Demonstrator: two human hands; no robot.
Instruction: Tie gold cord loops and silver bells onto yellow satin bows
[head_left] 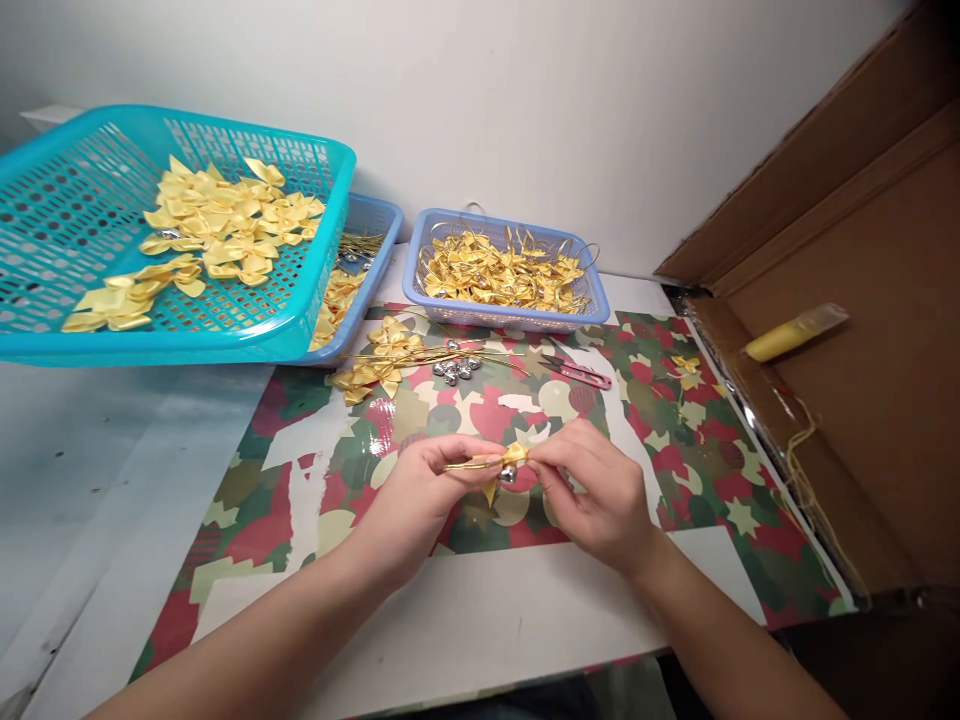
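Observation:
Both hands meet over the patterned mat (697, 470) near the table's front. My left hand (420, 500) pinches a thin gold cord and the small yellow ribbon bow (510, 462) from the left. My right hand (592, 495) pinches the same bow from the right, fingers closed. A small silver bell (508, 474) hangs at the bow between the fingertips. Behind the hands lie loose yellow bows (379, 360), gold cords and a cluster of silver bells (455, 369).
A large teal basket (67, 220) with yellow bows stands at the back left, overlapping a blue basket (375, 235). Another blue basket (450, 305) holds finished gold-looped bows. Red snips (577, 374) lie on the mat. An open cardboard box (862, 330) with a yellow tube (795, 332) is on the right.

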